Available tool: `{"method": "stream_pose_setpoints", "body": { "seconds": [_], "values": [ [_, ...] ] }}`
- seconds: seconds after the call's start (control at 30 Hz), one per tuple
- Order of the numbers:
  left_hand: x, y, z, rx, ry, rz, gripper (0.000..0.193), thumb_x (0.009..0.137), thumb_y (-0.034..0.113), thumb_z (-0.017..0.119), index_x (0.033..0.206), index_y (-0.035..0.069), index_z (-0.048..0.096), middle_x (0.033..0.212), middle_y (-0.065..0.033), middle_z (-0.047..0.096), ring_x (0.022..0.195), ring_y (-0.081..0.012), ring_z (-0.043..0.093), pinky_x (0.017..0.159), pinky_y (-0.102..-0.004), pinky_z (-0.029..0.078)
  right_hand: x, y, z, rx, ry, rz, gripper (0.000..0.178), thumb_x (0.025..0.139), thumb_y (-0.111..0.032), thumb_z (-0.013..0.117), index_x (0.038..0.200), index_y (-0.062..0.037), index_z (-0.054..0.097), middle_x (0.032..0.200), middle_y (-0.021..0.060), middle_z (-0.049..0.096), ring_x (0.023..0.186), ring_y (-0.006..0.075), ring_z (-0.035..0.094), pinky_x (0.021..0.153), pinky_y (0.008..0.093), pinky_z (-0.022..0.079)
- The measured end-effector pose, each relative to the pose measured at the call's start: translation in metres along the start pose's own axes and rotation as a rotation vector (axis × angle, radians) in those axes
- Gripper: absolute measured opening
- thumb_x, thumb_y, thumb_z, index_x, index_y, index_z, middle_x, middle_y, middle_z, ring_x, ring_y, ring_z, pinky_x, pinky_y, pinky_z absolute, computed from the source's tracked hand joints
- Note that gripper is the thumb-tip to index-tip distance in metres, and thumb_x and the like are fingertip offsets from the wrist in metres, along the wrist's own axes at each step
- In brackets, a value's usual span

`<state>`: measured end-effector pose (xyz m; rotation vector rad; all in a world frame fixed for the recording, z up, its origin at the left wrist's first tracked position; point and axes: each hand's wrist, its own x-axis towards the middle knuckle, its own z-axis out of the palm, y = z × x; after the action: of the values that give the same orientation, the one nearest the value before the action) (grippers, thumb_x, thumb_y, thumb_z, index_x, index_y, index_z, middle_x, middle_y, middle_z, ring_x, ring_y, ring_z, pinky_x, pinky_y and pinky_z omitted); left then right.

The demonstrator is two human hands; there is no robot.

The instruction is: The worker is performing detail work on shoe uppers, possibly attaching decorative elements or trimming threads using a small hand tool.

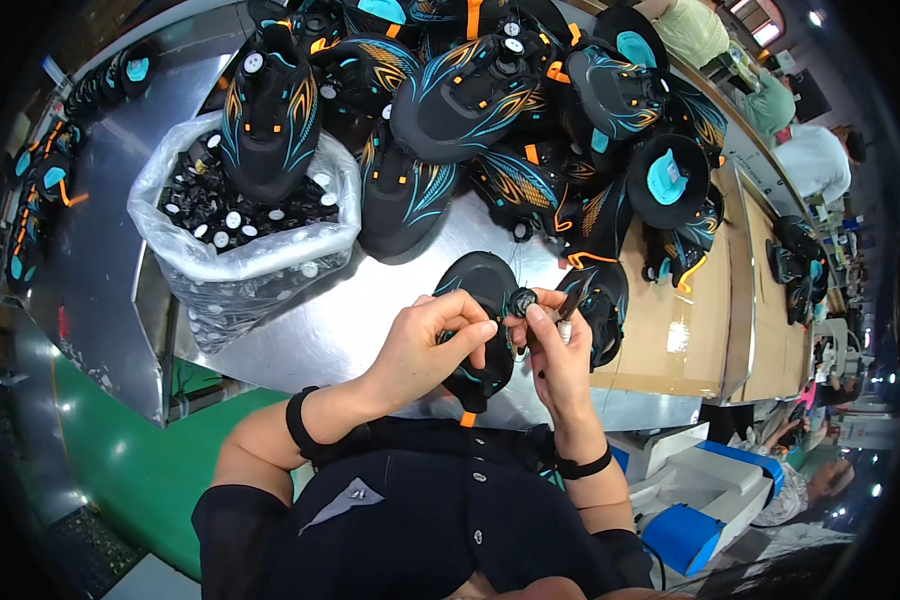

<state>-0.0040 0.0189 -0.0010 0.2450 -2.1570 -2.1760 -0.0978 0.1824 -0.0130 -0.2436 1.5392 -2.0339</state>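
A black shoe upper (pixel 482 283) with blue trim and an orange heel loop lies on the metal table in front of me, partly covered by my hands. My right hand (pixel 562 352) pinches a small round black lacing dial (pixel 522 301) over the upper's right side. A slim dark tool with a pale part (pixel 567 318) also sits among those fingers; its kind is unclear. My left hand (pixel 425 345) hovers over the upper's left side, thumb and forefinger pressed together. Whatever is between them is too small to make out.
A clear plastic bag (pixel 155 190) full of black dials with white labels stands at the left. Beyond lie piled shoe uppers (pixel 455 100). Cardboard (pixel 670 335) covers the right side. A blue and white machine (pixel 705 495) stands lower right; several people work farther off.
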Motion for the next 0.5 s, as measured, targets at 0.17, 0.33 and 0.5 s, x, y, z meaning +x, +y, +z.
{"method": "stream_pose_setpoints", "body": {
  "seconds": [0.17,0.33,0.5],
  "values": [
    [0.010,-0.002,0.006,0.334,0.165,0.273,0.008,0.079,0.006,0.063,0.073,0.006,0.057,0.063,-0.0006,0.060,0.069,-0.0124,0.059,0.080,-0.0322,0.037,-0.001,-0.004,-0.005,0.085,-0.022,0.034,0.020,0.092,-0.008,0.056,0.108,0.0030,0.055,0.086,0.0134,0.065,0.071,0.0122,0.056,0.067,0.0244,0.046],
    [0.013,-0.006,0.008,0.430,0.229,0.442,0.011,0.069,0.004,0.065,0.066,0.008,0.055,0.060,0.0005,0.055,0.069,-0.0180,0.058,0.081,-0.0343,0.037,0.003,-0.005,-0.007,0.153,-0.001,0.070,0.017,0.092,-0.009,0.055,0.106,0.0017,0.054,0.086,0.0145,0.064,0.070,0.0148,0.057,0.068,0.0276,0.047],
    [0.016,-0.008,0.007,0.363,0.202,0.372,0.011,0.069,0.005,0.066,0.067,0.008,0.055,0.057,0.0020,0.051,0.064,-0.0174,0.054,0.081,-0.0331,0.037,0.004,-0.005,-0.007,0.150,0.004,0.109,0.018,0.092,-0.009,0.056,0.106,0.0023,0.054,0.086,0.0145,0.064,0.070,0.0148,0.057,0.067,0.0283,0.047]
  ]
}}
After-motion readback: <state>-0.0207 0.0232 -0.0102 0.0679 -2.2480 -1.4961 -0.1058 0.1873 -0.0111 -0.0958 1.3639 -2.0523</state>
